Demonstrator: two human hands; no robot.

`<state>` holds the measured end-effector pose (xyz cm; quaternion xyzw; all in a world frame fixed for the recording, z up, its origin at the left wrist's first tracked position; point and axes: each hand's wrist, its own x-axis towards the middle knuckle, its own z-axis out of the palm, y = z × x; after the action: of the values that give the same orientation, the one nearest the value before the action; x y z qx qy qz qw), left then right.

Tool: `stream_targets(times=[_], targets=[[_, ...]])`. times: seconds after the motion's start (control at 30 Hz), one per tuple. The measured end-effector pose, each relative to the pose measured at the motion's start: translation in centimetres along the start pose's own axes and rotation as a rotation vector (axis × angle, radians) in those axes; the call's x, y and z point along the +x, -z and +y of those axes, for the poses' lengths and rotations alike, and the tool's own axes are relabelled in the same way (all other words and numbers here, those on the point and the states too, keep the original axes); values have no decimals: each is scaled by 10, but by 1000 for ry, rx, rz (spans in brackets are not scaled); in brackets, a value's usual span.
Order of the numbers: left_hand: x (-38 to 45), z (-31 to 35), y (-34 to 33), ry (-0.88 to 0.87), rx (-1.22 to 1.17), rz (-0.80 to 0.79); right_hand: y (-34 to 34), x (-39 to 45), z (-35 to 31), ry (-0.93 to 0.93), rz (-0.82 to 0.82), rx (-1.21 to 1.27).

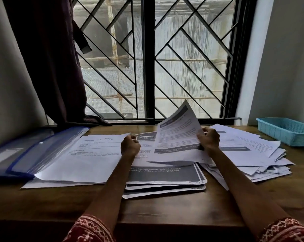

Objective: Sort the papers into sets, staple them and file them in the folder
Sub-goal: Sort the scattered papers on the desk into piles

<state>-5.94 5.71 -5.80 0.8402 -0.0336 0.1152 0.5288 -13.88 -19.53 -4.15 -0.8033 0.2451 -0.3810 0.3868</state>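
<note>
My right hand [208,138] grips the right edge of a printed sheet [177,135] with dark header bars and holds it tilted up above the middle stack [165,179] of similar dark-banded pages. My left hand [130,144] is curled at the top left corner of that stack; whether it pinches a page I cannot tell. A set of white text pages [88,158] lies to the left, partly on an open blue translucent folder [25,152]. A loose, untidy pile of papers [252,154] spreads on the right. No stapler is in view.
A light blue plastic tray [287,131] stands at the far right of the wooden table [165,210]. A barred window and a dark curtain [48,58] rise behind the table. Bare wood shows along the table's front edge.
</note>
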Motion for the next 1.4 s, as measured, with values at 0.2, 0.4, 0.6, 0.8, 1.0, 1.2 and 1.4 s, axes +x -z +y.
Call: stream_targets(times=[0.2, 0.4, 0.6, 0.8, 1.0, 1.2, 1.4], targets=[[1, 0, 0, -8, 61, 27, 0, -1, -2, 4, -45, -6], [2, -2, 0, -33, 79, 7, 0, -1, -2, 17, -66, 17], [1, 1, -1, 38, -89, -90, -1, -6, -5, -80, -152, 258], [-10, 12, 4, 213, -492, -345, -12, -13, -14, -146, -336, 489], [-11, 10, 4, 135, -269, -338, 5, -5, -6, 77, -231, -355], [-11, 8, 4, 94, -251, -330, 7, 0, 7, -55, -546, -606], [-13, 12, 5, 114, -206, -278, 9, -5, 1, -46, -504, -635]])
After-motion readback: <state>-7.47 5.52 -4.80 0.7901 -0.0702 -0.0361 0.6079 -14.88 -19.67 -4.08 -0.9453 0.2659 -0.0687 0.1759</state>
